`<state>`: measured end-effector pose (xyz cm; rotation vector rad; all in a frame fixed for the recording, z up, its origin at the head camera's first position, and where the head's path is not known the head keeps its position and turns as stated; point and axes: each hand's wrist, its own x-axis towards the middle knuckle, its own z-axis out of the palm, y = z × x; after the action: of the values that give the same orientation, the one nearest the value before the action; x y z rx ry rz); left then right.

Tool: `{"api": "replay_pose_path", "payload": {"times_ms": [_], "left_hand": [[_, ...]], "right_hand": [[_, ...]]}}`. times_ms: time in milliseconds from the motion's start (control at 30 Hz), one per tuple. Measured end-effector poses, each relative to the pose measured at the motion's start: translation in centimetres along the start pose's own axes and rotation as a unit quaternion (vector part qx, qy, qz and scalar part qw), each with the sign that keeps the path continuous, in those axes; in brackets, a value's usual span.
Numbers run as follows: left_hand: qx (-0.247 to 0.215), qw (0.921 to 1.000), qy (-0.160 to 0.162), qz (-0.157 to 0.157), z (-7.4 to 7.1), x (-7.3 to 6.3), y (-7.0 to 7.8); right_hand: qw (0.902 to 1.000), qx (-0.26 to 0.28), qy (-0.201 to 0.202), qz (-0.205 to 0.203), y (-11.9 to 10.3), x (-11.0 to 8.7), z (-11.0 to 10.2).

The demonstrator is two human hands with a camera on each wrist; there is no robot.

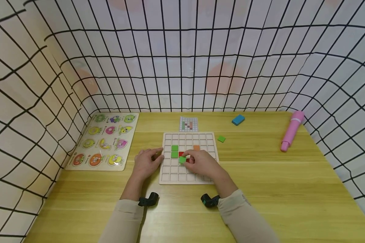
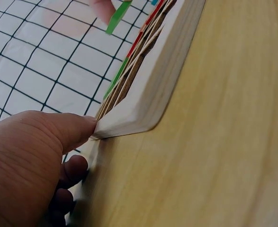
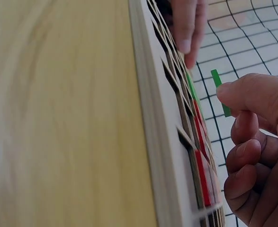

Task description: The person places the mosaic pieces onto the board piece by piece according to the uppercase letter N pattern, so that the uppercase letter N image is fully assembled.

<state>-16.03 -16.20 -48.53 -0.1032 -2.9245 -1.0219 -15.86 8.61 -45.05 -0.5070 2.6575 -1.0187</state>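
A pale wooden grid board (image 1: 170, 178) lies flat on the table. In its cells are two green tiles (image 1: 174, 148), red tiles (image 1: 180, 154) partly covered by the right hand, and an orange tile (image 1: 196, 147). My right hand (image 1: 202, 163) pinches another green square tile (image 3: 215, 76) between thumb and finger; the right wrist view shows it raised off the board. At the board's left edge rests my left hand (image 1: 146, 163), its thumb (image 2: 75, 130) straight and touching the rim. The left hand's other fingers bend loosely below.
Behind the board lies a small card (image 1: 188, 124) with a coloured grid pattern. A loose green tile (image 1: 221, 139) and a blue block (image 1: 238, 119) are to the right, with a pink marker-like stick (image 1: 292, 131) farther over. A fruit-picture board (image 1: 111, 138) occupies the left side.
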Motion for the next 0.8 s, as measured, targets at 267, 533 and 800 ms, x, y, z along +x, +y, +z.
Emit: {"api": "replay_pose_path", "payload": {"times_ms": [267, 533, 800], "left_hand": [[0.003, 1.0, 0.004, 0.004, -0.1, 0.0, 0.1], [0.004, 1.0, 0.004, 0.006, -0.1, -0.1, 0.1], [0.006, 1.0, 0.003, 0.004, -0.1, 0.0, 0.0]], "right_hand": [[0.9998, -0.013, -0.012, -0.009, -0.9, 0.5, 1.1], [0.9991, -0.038, -0.017, -0.009, -1.7, 1.1, 1.6], [0.9979, -0.062, -0.014, -0.006, -1.9, 1.5, 1.8]]}}
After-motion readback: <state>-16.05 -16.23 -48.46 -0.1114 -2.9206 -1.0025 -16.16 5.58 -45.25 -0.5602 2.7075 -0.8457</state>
